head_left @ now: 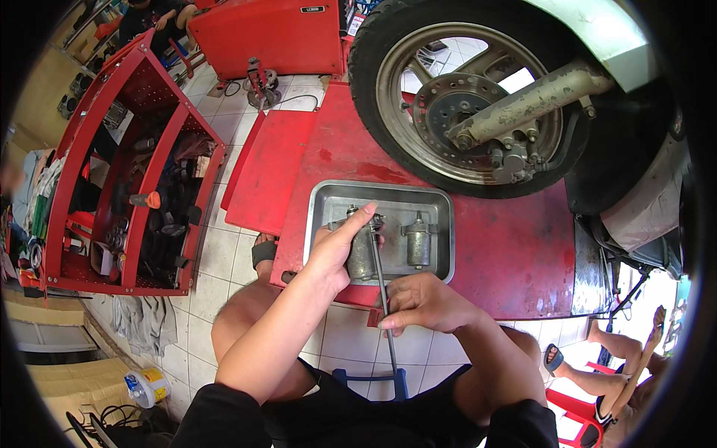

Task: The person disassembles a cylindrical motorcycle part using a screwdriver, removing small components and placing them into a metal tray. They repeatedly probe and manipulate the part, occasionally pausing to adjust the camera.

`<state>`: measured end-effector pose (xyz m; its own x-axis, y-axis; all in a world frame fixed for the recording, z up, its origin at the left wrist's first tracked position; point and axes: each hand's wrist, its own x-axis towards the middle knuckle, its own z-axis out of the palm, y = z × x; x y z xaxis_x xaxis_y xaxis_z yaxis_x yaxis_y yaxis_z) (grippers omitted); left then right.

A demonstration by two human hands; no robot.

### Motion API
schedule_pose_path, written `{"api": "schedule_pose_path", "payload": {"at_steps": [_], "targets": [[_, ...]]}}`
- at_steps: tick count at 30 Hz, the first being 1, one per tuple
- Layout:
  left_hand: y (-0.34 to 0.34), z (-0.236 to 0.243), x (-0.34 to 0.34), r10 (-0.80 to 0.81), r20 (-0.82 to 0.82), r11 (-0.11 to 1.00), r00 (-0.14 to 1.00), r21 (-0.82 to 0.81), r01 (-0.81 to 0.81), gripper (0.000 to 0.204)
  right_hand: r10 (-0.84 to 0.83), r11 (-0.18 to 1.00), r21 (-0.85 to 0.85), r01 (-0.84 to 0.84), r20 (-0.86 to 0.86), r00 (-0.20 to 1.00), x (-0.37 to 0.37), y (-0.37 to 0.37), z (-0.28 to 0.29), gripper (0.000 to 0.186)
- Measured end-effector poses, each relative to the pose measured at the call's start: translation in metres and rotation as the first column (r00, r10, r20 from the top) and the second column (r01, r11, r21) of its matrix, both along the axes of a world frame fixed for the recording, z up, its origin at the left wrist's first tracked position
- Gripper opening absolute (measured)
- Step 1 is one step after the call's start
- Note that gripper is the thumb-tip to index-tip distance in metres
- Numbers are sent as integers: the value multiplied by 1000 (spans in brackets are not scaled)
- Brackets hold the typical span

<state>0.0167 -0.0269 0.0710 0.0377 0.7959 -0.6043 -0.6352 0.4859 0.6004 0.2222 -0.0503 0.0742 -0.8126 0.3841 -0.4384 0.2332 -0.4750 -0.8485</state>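
My left hand (pixel 332 254) is closed around a worn grey metal cylinder (pixel 361 257), which looks like a small starter motor, and tilts it over a shallow metal tray (pixel 446 257). Its thumb lies along the upper end. Between the fingers of my right hand (pixel 424 302) is a long thin metal rod tool (pixel 382 282), slanting down toward my lap. The rod's upper end meets the cylinder's top; the exact contact is hidden by my left hand. A second, similar metal cylinder (pixel 418 243) with a mounting lug stands out in the tray's right half.
The tray rests on a red lift platform (pixel 515 246). Beyond it rises a motorcycle front wheel (pixel 470 97). A red tool cart (pixel 142 194) with tools stands left. Another person sits at far left, another at lower right (pixel 605 381). A white bucket (pixel 147 387) is on the floor.
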Motion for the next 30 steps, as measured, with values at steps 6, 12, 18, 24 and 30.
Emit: {"api": "schedule_pose_path", "payload": {"at_steps": [6,12,18,24,30], "targets": [[1,-3,0,16,-11,1000,1000,14,-16,39,-95,994,39,100,-106,990,-7,-7,-5,34],[0,-1,0,9,-19,1000,1000,24,-9,40,-127,990,-63,126,-26,992,-5,-4,6,27],[0,0,-1,17,-5,1000,1000,13,-17,40,-51,991,127,48,16,999,-5,0,2,34],[-1,0,0,10,-29,1000,1000,25,-9,41,-169,974,-157,161,-44,985,-7,-4,19,29],[0,0,-1,15,-15,1000,1000,17,-15,40,-29,995,94,21,90,996,-6,1,13,28]]}}
